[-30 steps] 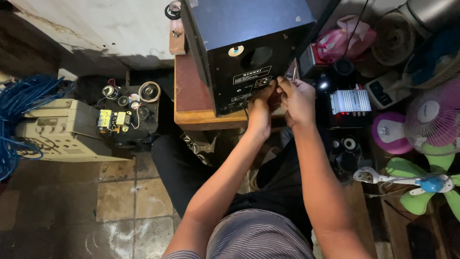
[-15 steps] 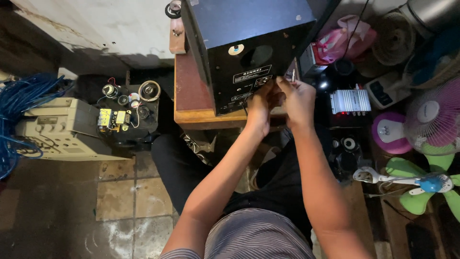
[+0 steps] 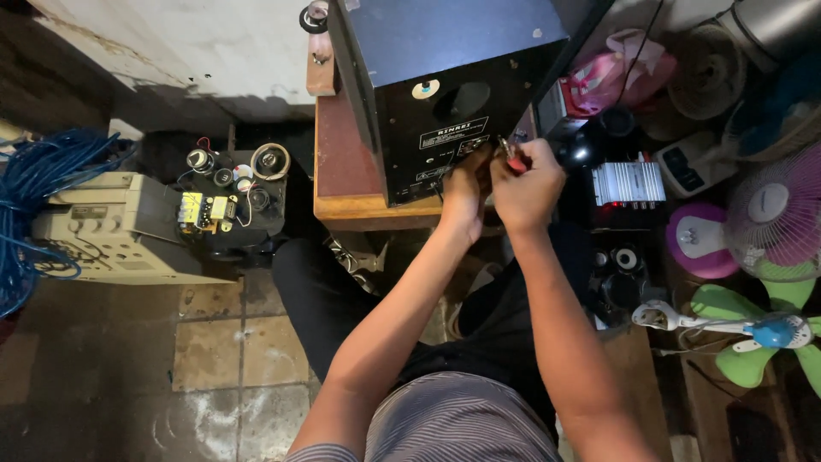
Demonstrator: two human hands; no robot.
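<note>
Black speaker cabinet (image 3: 445, 77), upright on my wooden worktop (image 3: 342, 184), rear panel facing me; my left hand (image 3: 464, 184) touches it, right-hand fingers (image 3: 523, 162) pinching a red-handled tool (image 3: 513, 161).

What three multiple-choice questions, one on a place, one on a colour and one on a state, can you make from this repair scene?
1. Where does the black speaker box stand?
A. on the floor tiles
B. on the wooden table
C. on the beige device

2. What colour is the cable coil at far left?
A. blue
B. red
C. yellow

3. What is the right hand doing?
A. lying open on the lap
B. gripping a red-handled tool at the box's back panel
C. holding a fan

Answers: 1 B, the box sits on the tabletop; 2 A, the coil is blue; 3 B, fingers are closed on the tool beside the left hand.
</note>
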